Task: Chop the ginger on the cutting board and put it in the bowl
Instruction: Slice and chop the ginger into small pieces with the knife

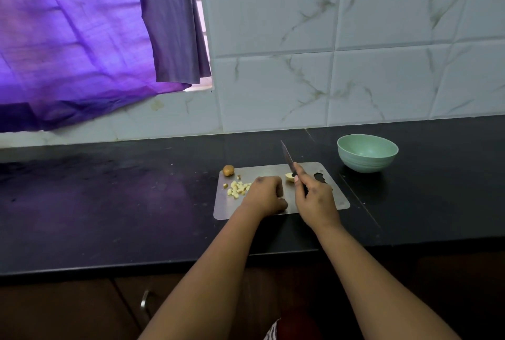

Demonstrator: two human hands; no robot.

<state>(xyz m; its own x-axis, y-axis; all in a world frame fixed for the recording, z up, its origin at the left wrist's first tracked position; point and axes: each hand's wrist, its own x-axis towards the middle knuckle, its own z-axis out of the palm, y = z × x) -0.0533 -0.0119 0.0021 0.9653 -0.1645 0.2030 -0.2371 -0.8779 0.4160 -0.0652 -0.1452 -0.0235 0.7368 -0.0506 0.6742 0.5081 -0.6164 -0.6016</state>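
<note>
From the head view: right hand (314, 197) wrapped round the knife (287, 158), tip raised toward the far wall; left hand (266, 196) curled knuckles-down on the cutting board (338, 197), holding nothing visible. Diced ginger (238, 189) left of it, an uncut piece (289, 177) between the hands. Risk: blade dropping close to left knuckles; pieces scattering onto the table (109, 203) before reaching the bowl (367, 152), far right.

Both bare forearms reach forward, hands close together.
The left hand (266, 194) lies knuckles up with fingers curled under; the right hand (314, 197), just beside it, grips a handle, forefinger stretched along the top.
</note>
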